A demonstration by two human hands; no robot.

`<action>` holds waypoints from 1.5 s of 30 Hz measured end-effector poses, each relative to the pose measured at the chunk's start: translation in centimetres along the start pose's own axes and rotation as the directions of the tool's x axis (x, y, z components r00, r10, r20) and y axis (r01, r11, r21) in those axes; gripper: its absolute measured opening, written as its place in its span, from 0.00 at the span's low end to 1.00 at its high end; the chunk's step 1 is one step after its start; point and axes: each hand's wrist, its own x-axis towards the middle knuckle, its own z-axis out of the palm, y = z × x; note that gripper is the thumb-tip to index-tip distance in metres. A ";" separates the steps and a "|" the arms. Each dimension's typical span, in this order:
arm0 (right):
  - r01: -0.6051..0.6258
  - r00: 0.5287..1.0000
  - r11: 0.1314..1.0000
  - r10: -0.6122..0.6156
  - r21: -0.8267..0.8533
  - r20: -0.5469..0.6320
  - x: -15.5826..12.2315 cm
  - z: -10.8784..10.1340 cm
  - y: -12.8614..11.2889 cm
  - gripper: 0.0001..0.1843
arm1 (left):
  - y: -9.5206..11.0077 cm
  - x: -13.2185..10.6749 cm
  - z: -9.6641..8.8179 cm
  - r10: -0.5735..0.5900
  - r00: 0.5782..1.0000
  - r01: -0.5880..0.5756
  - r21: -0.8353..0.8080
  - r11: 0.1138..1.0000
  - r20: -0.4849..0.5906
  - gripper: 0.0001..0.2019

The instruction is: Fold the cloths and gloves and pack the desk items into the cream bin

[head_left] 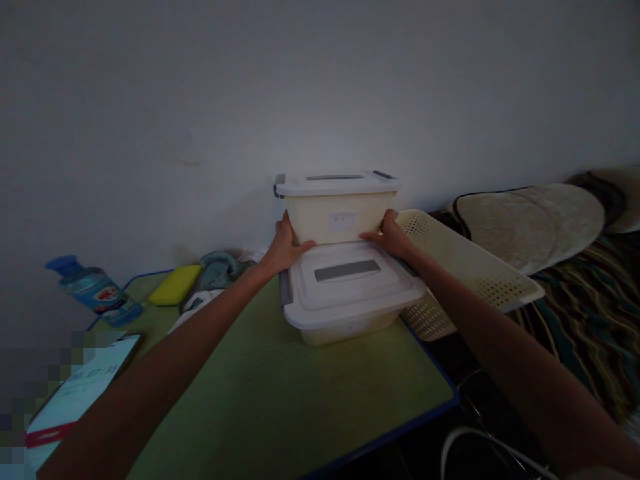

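Between my two hands is a cream storage box (325, 217) with a white lid, a grey lid strip and a small label on its front. My left hand (285, 248) grips its lower left side, thumb along the bottom front edge. On the opposite side, my right hand (393, 237) holds the lower right corner in the same way. Directly below and nearer to me, a second lidded storage box (350, 297) rests on the green table (240, 387). Whether the upper box touches the lower lid or something behind it, I cannot tell.
A cream perforated basket (465, 260) stands right of the boxes. At left are a blue bottle (103, 293), a yellow sponge-like block (175, 285), crumpled cloths (223, 270) and a lit phone (87, 373). A sofa cushion (530, 223) lies at right, and a wall (320, 87) rises behind.
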 end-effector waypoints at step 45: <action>0.119 0.993 0.974 -0.114 0.192 -0.037 -11.5 -3.8 -1.4 0.44 | 7.0 -11.1 -1.3 -0.015 0.999 0.017 -0.056 0.998 0.043 0.37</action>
